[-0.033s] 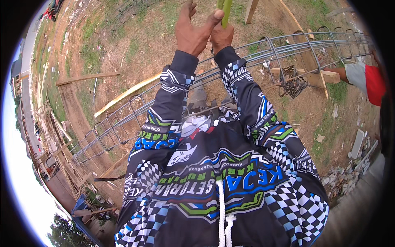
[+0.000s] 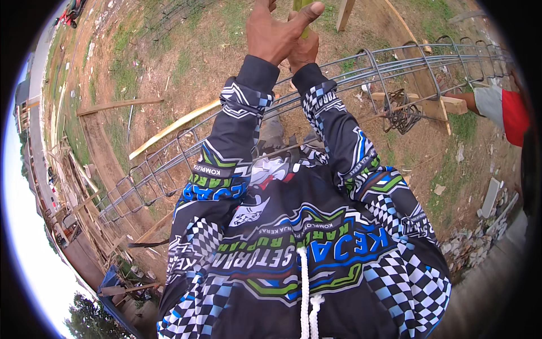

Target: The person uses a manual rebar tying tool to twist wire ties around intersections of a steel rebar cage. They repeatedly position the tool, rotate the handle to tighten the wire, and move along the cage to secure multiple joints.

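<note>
At the top edge my right hand (image 2: 304, 52) is closed round a yellow-green, strip-like thing (image 2: 300, 5). Its upper part runs out of view, so its kind cannot be told. My left hand (image 2: 274, 37) is just left of it, partly in front of the right hand. The left thumb is stretched out across the green thing; the fingers, cut off by the picture's edge, look loosely apart. Below both hands a long rebar cage (image 2: 395, 66) of grey bars and square stirrups crosses in front of me, passing behind my forearms.
A coil of thin wire (image 2: 402, 112) hangs at the cage on the right, beside a wooden support (image 2: 454, 105). A co-worker's arm in a red and grey sleeve (image 2: 512, 116) reaches in there. Planks (image 2: 118, 106) lie on the grassy dirt at left; rubble (image 2: 466, 251) is at lower right.
My left hand has shifted right and closer to my right hand, its thumb now across the green thing. The green thing shows less below the top edge.
</note>
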{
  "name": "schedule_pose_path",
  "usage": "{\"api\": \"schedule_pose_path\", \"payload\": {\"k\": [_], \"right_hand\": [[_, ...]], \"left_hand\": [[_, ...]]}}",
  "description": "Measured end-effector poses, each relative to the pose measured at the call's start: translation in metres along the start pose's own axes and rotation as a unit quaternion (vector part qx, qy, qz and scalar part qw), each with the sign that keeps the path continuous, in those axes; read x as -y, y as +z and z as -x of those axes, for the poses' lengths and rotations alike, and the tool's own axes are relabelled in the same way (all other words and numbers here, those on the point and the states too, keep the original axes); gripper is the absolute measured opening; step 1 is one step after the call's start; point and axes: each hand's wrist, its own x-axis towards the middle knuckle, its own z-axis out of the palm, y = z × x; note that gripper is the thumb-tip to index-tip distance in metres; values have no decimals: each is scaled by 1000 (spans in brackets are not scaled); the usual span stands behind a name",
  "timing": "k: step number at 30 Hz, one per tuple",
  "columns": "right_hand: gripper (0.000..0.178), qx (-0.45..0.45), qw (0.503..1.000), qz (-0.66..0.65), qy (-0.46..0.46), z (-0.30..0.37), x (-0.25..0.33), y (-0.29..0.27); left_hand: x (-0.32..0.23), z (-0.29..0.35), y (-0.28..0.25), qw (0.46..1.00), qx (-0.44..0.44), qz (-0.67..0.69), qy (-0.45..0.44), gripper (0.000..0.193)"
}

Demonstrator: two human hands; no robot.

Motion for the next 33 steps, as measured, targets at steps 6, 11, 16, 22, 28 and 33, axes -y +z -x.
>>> {"api": "schedule_pose_path", "payload": {"k": [6,11,16,22,28,33], "right_hand": [[41,-3,993,85,-76,17,6,8],[40,415,910,-7,15,-30,46,-58],[31,580,804,123,46,18,25,-90],[46,495,867,-28,-54,-20,54,-42],[41,255,956,132,64,-26,44,25],[51,23,997,37,-68,0,13,15]], "left_hand": [[-28,-62,37,965,-27,71,-253,64],[-45,-32,5,932,246,239,-117,42],[-90,78,-25,945,201,190,176,26],[-35,-16,-27,891,286,336,-104,40],[-3,-59,0,967,36,166,-190,51],[-32,-31,45,953,-36,134,-271,55]]}}
